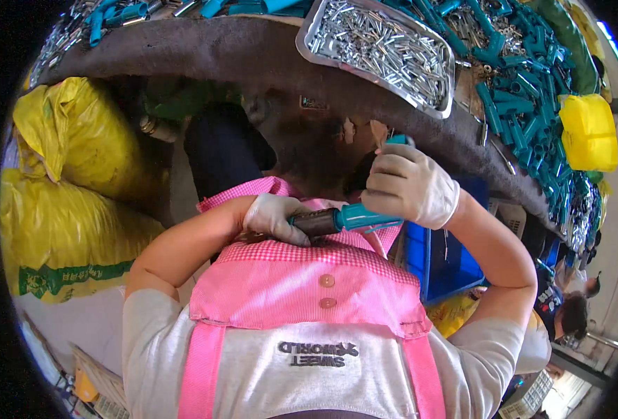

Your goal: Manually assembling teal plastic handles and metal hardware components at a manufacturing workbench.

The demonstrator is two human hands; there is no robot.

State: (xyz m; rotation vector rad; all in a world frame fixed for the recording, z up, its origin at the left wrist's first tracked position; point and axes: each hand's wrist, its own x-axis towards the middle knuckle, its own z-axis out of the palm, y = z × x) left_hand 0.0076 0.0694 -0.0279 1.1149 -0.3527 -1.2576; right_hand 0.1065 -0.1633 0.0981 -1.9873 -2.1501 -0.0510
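Note:
Both my hands wear white gloves and meet in front of my pink checked apron (302,272). My left hand (281,218) is closed around a dark, round-bodied piece (316,222) at my waist. Against its right end lies a teal plastic piece (365,216), roughly in line with it. My right hand (410,185) is wrapped over the teal piece from above. Another teal end (397,140) sticks out beyond the right fist; whether it belongs to the same piece is hidden by the glove.
A metal tray (445,101) of small shiny pins sits at the bench edge (183,52). Teal plastic parts (518,105) are heaped at right, beside a yellow container (588,133). Yellow sacks (78,216) stand at left, a blue crate (455,269) below the bench. Another person (571,314) is at far right.

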